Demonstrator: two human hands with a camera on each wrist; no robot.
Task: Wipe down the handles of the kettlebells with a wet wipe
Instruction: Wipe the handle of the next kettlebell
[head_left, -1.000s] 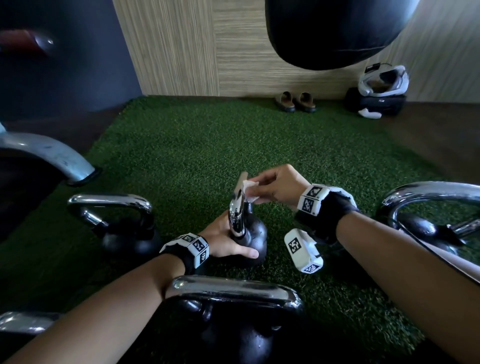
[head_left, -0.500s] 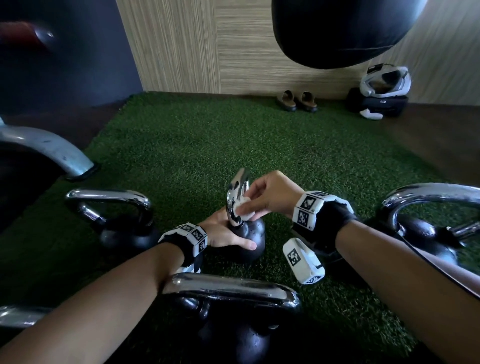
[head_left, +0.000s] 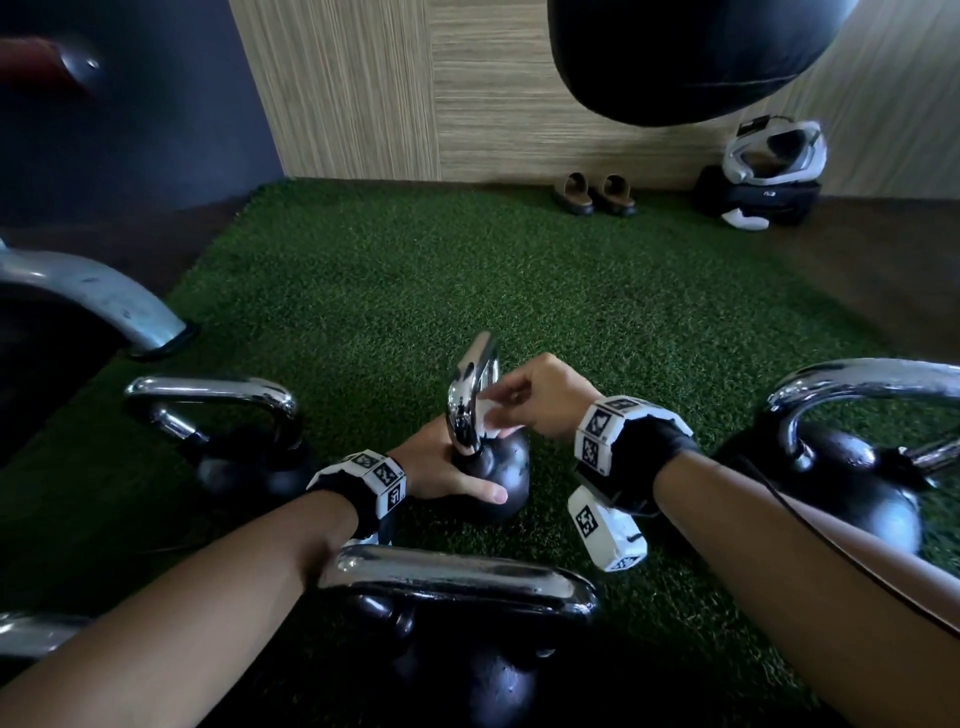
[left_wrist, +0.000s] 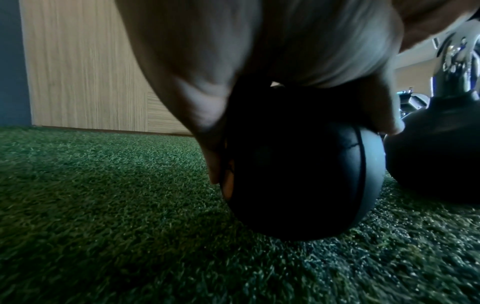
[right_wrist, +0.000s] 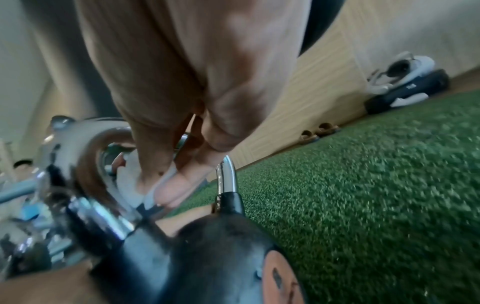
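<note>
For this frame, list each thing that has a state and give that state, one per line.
small kettlebell: upright on turf, steadied by left hand.
left hand: grips small kettlebell's body.
right hand: pinches wet wipe.
wet wipe: pressed against chrome handle.
near kettlebell: standing, untouched.
slippers: paired by the wall.

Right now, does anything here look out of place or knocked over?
Nothing looks spilled or damaged. The small kettlebell sits on the green turf, steadied by the left hand while the right hand presses the wet wipe to its chrome handle.
</note>
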